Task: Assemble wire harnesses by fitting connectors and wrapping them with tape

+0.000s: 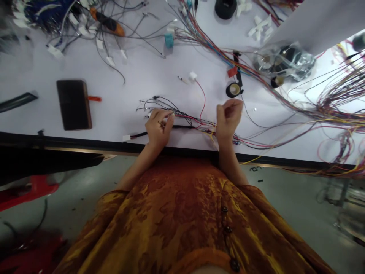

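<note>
My left hand (159, 127), a ring on one finger, is closed on a bundle of thin wires (185, 115) near the table's front edge. Loose black wire ends fan out beyond its fingers. A black sleeved cable with a white connector (126, 138) passes by that hand. My right hand (229, 120) has its fingers curled in above the same harness; whatever they pinch is hidden. Between the hands a red wire (204, 97) loops up to a white connector (193, 76). Just beyond my right hand lies a small roll of black tape (234, 90).
A phone (74, 104) lies at left beside an orange stick (94, 98). Farther back are an orange-and-black tool (108, 23), a teal connector (169, 40) and a black roll (225, 7). A plastic bag (285, 61) and tangled wires (327, 104) occupy the right side.
</note>
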A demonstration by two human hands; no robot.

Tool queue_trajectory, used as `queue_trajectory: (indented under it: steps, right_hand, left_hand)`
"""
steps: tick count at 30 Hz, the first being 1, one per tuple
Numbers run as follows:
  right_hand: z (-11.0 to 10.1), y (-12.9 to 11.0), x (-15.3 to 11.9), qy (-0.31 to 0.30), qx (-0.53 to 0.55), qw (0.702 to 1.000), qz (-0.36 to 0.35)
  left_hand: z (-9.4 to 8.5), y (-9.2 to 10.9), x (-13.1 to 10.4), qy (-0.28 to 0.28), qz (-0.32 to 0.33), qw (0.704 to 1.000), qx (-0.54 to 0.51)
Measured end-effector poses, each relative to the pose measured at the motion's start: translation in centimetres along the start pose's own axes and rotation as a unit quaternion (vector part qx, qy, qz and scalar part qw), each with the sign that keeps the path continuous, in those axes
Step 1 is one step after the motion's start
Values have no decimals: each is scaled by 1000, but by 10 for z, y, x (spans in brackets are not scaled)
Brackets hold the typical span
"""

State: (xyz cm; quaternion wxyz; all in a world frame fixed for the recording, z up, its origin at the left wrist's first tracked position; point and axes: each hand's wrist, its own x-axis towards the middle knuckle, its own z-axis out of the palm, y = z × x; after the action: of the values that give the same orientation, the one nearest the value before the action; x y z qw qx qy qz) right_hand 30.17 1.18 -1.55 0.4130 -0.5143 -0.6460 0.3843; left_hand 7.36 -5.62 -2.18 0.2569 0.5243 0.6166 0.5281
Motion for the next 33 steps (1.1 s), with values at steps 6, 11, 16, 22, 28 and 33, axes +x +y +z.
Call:
queue_trajectory:
  steps: [6, 11, 16, 22, 28, 33]
  right_hand:
    - [54, -39, -15, -229, -165, 946, -155]
    - [77, -30, -4, -220, -112, 955, -163]
    - [83, -20, 4, -206, -31, 965, -160]
    - [79, -31, 1, -154, -142, 957, -199]
    - [79, -43, -7, -152, -183, 954, -182]
    - [82, -44, -7, -135, -148, 960, -194]
  left_hand:
    - [-7, -1, 8, -53, -94, 990, -90]
    - [-41, -2, 21, -222, -89, 971, -6]
    - [-62, -1, 30, -285, -37, 916, 279]
    - [-63, -24, 29, -206, -91, 969, 97]
    - [-59, -34, 29, -180, -147, 957, -173]
    - [-51, -35, 33, -137, -186, 937, -262]
